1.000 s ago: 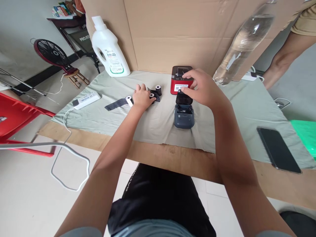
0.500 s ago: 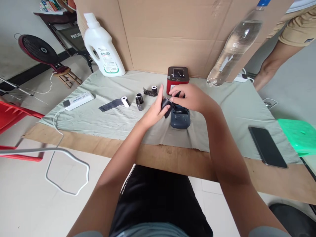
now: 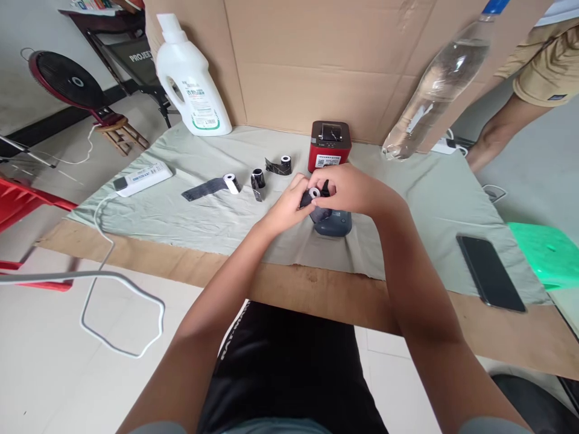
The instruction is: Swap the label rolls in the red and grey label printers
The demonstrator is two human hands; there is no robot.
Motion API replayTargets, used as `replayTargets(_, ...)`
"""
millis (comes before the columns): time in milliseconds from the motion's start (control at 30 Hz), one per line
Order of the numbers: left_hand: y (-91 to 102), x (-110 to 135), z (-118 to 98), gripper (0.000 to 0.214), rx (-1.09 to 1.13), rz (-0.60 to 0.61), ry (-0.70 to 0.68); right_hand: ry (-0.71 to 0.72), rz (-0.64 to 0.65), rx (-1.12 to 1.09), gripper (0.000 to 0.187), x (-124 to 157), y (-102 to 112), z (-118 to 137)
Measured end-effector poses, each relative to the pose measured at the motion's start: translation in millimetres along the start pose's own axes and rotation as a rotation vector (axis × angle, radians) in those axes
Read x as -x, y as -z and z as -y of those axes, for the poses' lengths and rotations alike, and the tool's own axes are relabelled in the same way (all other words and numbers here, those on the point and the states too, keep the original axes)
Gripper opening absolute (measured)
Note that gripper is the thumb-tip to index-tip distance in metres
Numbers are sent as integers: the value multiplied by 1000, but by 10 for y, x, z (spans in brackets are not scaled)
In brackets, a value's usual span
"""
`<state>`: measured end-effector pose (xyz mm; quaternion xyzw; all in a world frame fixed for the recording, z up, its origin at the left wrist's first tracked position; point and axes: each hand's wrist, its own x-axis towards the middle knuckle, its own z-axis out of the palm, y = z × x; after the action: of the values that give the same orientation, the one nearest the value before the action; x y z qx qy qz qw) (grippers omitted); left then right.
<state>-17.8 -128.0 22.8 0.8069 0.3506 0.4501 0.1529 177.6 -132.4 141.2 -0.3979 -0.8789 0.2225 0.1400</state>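
My left hand (image 3: pixel 289 202) is closed around a small black paper roll (image 3: pixel 313 194) with a white core, its end turned up toward me. From the right, my right hand (image 3: pixel 350 190) curls over with thumb and fingertips closed on the same roll. A loose strip of dark paper hangs below it. Beneath my hands sits a small dark blue-grey label printer (image 3: pixel 335 224), its back part hidden by the hands and roll. A black part shows between my right thumb and fingers; I cannot tell what it belongs to. Right behind stands a red and black printer (image 3: pixel 329 147).
Left of my hands lie several partly unrolled rolls: a white-sided roll (image 3: pixel 230 183), a black roll (image 3: pixel 257 178) and another roll (image 3: pixel 284 163). A detergent bottle (image 3: pixel 194 90), a power strip (image 3: pixel 145 179), a phone (image 3: pixel 491 271) and a leaning water bottle (image 3: pixel 441 84) surround them. A person stands behind the cardboard.
The black roll has turned so its core end faces up, and a paper strip now hangs over the printer. My left fingers have curled in, and my right hand has moved down onto the roll.
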Motion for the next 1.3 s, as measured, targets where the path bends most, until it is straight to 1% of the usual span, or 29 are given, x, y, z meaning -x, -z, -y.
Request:
replayTargets(67, -7, 5, -32, 25, 22, -48, 54, -19, -29, 11, 8, 14, 28, -13)
replayTargets(133, -8, 10, -58, 29, 34, -85, 112, -64, -47, 22, 4, 26, 64, -42)
replayTargets(167, -6, 11, -69, 30, 31, -85, 121, -92, -46, 35, 6, 31, 79, -58)
replayTargets(233, -6, 9, -87, 29, 14, -53, 96, -133, -17, 58, 7, 39, 97, -88)
replayTargets(267, -10, 7, -92, 30, 5, -32, 78, -143, 2, 58, 7, 41, 99, -99)
replayTargets(333, -35, 8, -95, 34, -9, 3, 69, -137, 31, 45, 14, 39, 91, -118)
replayTargets(400, -81, 18, -88, 36, 0, 26, 109, -115, 53, 50, 19, 32, 80, -135)
replayTargets(467, -137, 35, -74, 38, 47, 25, 178, -99, 75, 86, 18, 25, 77, -157)
replayTargets(567, -208, 58, -52, 41, 154, -17, 262, -94, 100, 114, 13, 30, 109, -197)
replayTargets(700, -237, 63, -53, 50, 257, -24, 284, -152, 121, 89, 12, 58, 177, -239)
replayTargets(800, -240, 54, -74, 43, 281, -23, 296, -175, 135, 87, 13, 54, 173, -259)
replayTargets(933, -271, 48, -57, 42, 281, -67, 332, -107, 117, 89, 15, -8, 88, -290)
replayTargets(1033, -281, 53, -11, 44, 302, -69, 349, -72, 127, 81, 14, -57, 41, -320)
replayTargets(1100, -270, 58, 10, 39, 350, -60, 346, -73, 143, 88, 9, -76, 34, -340)
replayTargets(1167, -255, 62, 13, 43, 384, -49, 348, -81, 155, 98, 7, -86, 37, -359)
replayTargets(1200, -251, 63, 8, 45, 387, -48, 354, -88, 164, 98, 7, -89, 39, -365)
replayTargets(1300, -261, 61, -19, 41, 374, -65, 383, -115, 185, 95, 9, -91, 31, -369)
